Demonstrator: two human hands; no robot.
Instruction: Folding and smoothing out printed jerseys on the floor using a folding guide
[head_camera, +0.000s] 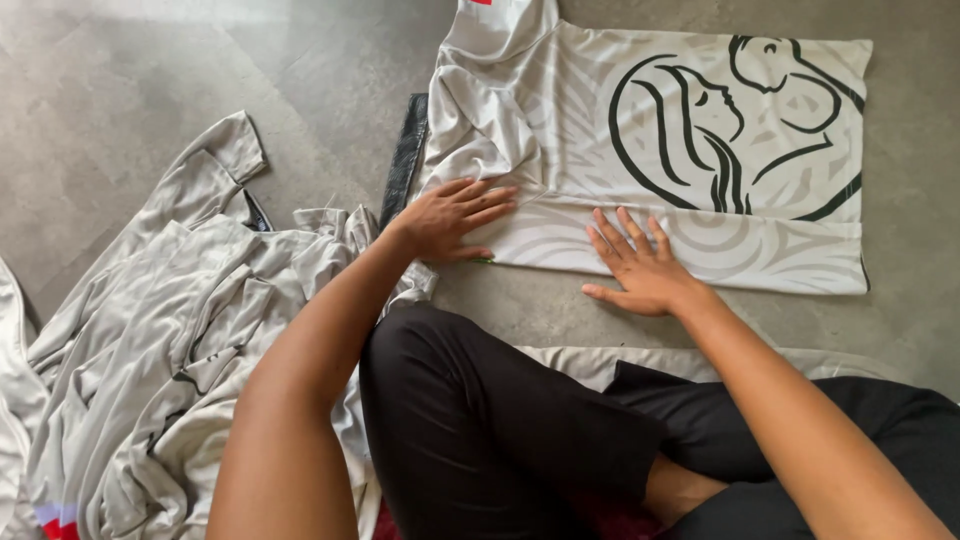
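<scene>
Nearest the camera, below the printed shirt, the person sits cross-legged in black trousers (500, 440) on the floor, both forearms reaching forward.

Left hand (452, 217): flat, fingers spread, palm down on the near left part of the printed shirt (700, 150), close to where the sleeve is bunched. It grips nothing.

Right hand (640, 268): likewise flat and open, fingers splayed, pressing the folded lower band of the same shirt along its near edge. It holds nothing.

The shirt is pale grey with a bold black line drawing. It lies spread on the floor just beyond the knees, its bottom strip turned up over the body as a long fold.

Judgement: the step in hand looks like flattening this first lengthwise fold. The next move would call for an even crease along the whole band and for straightening the crumpled sleeve on the left side before any further fold.

To the left of the shirt lies a loose heap of similar pale grey garments (170, 340), unfolded. A dark strip (405, 160) shows just beside the shirt's left edge; its kind cannot be told.

Beyond and all around the shirt, the surface is a mottled grey concrete floor (150, 80). No walls or furniture are in view.
</scene>
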